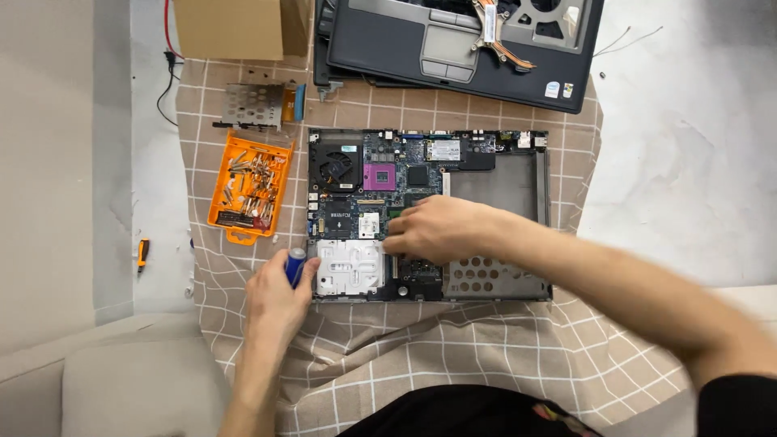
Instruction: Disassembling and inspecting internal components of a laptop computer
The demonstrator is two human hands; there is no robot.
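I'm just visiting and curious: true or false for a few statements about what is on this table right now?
1. The left hand holds a blue-handled tool. True.
2. The right hand rests on the opened laptop base. True.
3. The orange tray lies to the right of the laptop base. False: it lies to its left.
4. The checked cloth is plain red. False: it is brownish with white lines.
5. A cardboard box stands at the top left. True.
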